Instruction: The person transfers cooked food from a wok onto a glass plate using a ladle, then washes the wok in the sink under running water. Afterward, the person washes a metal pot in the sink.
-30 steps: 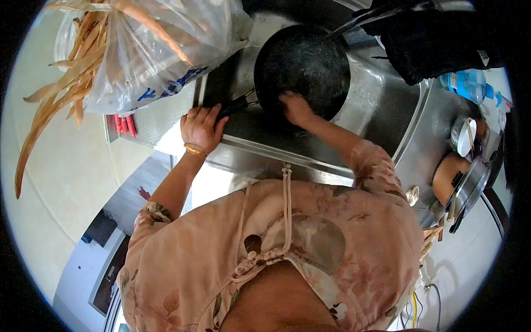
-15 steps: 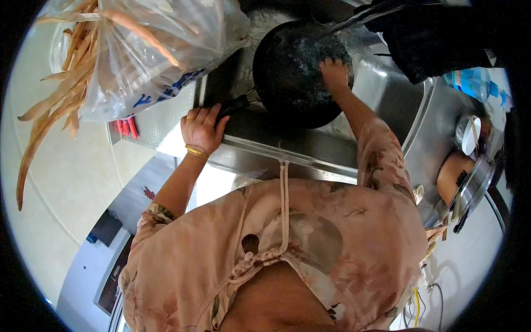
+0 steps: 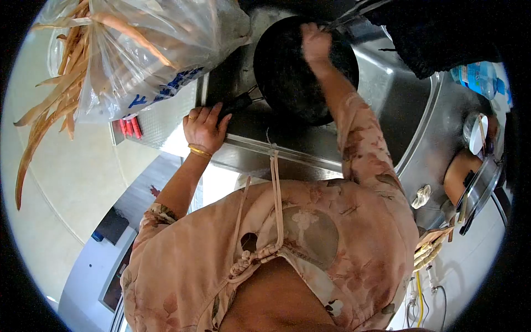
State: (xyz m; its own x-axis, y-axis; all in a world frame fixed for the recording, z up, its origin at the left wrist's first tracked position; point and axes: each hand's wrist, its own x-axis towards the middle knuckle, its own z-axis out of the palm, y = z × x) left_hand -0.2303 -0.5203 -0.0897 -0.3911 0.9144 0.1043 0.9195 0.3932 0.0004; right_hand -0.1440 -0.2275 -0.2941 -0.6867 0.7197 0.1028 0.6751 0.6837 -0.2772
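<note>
At the near rim of the sink (image 3: 310,159), the left hand (image 3: 204,131) has its fingers bent over the end of the handle (image 3: 240,103); a firm hold there should stop the black wok (image 3: 293,77), resting in the sink, from turning. Beyond, the right hand (image 3: 317,45) is at the wok's far side, where even pressure would probably serve best. From here I can't tell whether its blurred fingers are spread or pinching anything; the wok's middle is too dark to read.

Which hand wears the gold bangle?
The left hand, at the handle of the black pan: the bangle circles its wrist. The right hand, over the pan, shows none.
</note>
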